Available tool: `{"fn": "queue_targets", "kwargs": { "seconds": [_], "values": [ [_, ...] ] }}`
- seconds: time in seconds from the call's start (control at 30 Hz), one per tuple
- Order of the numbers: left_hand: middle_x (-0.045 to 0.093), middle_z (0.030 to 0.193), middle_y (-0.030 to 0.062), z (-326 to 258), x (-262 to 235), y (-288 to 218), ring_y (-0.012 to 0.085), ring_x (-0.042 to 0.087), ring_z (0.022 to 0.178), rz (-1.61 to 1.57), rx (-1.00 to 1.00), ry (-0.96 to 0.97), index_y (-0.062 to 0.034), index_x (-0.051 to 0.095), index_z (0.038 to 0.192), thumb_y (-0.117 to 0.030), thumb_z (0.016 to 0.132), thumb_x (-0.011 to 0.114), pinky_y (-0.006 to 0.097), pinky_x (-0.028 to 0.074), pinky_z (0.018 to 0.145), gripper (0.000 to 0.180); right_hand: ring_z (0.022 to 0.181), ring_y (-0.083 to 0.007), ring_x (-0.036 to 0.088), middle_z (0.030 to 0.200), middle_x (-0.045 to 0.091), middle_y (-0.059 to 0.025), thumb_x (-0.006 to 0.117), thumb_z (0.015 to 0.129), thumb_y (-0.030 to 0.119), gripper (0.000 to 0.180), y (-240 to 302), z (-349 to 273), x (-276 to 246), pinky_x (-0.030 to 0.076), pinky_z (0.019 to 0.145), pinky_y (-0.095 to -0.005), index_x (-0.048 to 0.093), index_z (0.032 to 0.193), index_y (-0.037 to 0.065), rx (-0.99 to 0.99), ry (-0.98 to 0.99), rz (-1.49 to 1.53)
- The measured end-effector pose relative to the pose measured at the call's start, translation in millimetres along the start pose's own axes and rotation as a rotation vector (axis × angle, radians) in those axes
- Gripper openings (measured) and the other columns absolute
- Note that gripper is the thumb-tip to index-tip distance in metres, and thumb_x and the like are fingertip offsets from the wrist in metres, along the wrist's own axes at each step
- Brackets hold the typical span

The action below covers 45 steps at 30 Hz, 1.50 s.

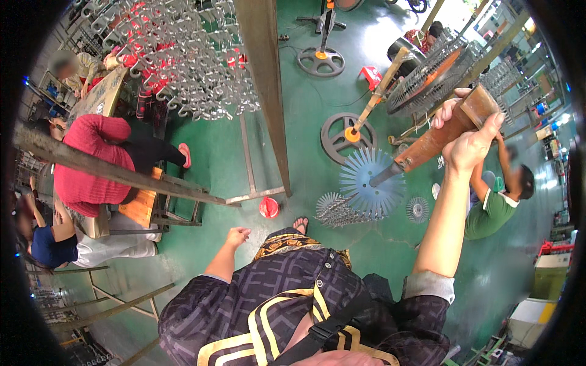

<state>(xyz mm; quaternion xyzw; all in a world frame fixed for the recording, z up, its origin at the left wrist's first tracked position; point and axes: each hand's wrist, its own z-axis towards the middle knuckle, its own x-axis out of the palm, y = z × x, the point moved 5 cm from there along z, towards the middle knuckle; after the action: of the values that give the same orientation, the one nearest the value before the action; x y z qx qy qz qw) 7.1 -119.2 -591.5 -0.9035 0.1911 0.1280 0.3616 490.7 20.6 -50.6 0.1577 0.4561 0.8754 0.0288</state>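
My right hand (467, 146) is raised at the right, its fingers and thumb wrapped round the upper end of a rusty brown metal bar (427, 143). A narrower dark shaft (386, 174) continues from the bar's lower end, reaching a round blue disc (357, 180) with radial slots. Whether shaft and disc are joined, I cannot tell. Low at the left, my left hand (238, 236) hangs over the green floor with curled fingers, and no object shows in it. Beyond it stands a small red and white bucket (269, 208).
Many metal hooks (183, 55) hang at the upper left beside a steel post (262, 79). A caged fan (427, 76) stands near the bar. Slotted discs (417, 210) lie near the blue one. A person in red (94, 161) sits left; another in green (494, 213) is at right.
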Motion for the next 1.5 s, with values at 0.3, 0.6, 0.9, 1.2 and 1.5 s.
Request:
{"fn": "queue_targets", "kwargs": {
  "seconds": [0.3,0.6,0.9,1.2,1.5],
  "values": [
    [0.062,0.068,0.0037,45.8,3.8,-57.7,0.0106,0.055,0.058,-0.118,0.123,-0.044,-0.0007,0.064,0.086,-0.021,0.081,0.066,0.026,0.045,0.053,0.021,0.051,-0.0199,0.047,0.061,0.049,-0.011,0.023,0.09,0.06,0.069,-58.7,91.5,34.7,0.042,0.049,-0.0309,0.05,0.097,-0.003,-0.006,0.098,0.028],
    [0.064,0.064,0.0067,11.3,19.6,0.3,0.0128,0.059,0.053,-0.271,-0.102,-0.347,-0.004,0.067,0.087,-0.018,0.078,0.067,0.027,0.048,0.05,0.016,0.047,-0.0159,0.05,0.06,0.052,-0.0096,0.027,0.092,0.055,0.064,-143.6,193.7,74.3,0.044,0.045,-0.0269,0.052,0.096,-0.004,0.016,0.252,0.208],
    [0.064,0.066,0.0085,-46.4,116.8,-37.9,0.014,0.058,0.052,-0.517,-0.322,-0.554,-0.0029,0.066,0.091,-0.014,0.079,0.066,0.029,0.047,0.048,0.016,0.048,-0.0153,0.05,0.06,0.051,-0.0092,0.029,0.092,0.054,0.061,-215.1,272.6,139.1,0.043,0.045,-0.0263,0.051,0.096,-0.004,0.036,0.463,0.377],
    [0.061,0.068,0.0068,-63.5,137.0,-79.6,0.0187,0.056,0.056,-0.825,-0.51,-0.775,-0.0027,0.06,0.098,-0.012,0.08,0.063,0.031,0.048,0.051,0.02,0.046,-0.0148,0.048,0.057,0.049,-0.0086,0.029,0.093,0.052,0.06,-286.2,346.8,208.8,0.041,0.044,-0.026,0.051,0.095,-0.004,0.088,0.565,0.464],
    [0.063,0.075,0.0089,-39.5,140.2,-125.6,0.0217,0.059,0.063,-1.096,-0.65,-1.013,0.0,0.061,0.096,-0.015,0.081,0.061,0.033,0.048,0.059,0.021,0.046,-0.0172,0.048,0.058,0.049,-0.0105,0.028,0.091,0.056,0.064,-348.5,393.5,260.1,0.042,0.044,-0.0276,0.05,0.094,-0.005,0.145,0.597,0.467]
  ]
}}
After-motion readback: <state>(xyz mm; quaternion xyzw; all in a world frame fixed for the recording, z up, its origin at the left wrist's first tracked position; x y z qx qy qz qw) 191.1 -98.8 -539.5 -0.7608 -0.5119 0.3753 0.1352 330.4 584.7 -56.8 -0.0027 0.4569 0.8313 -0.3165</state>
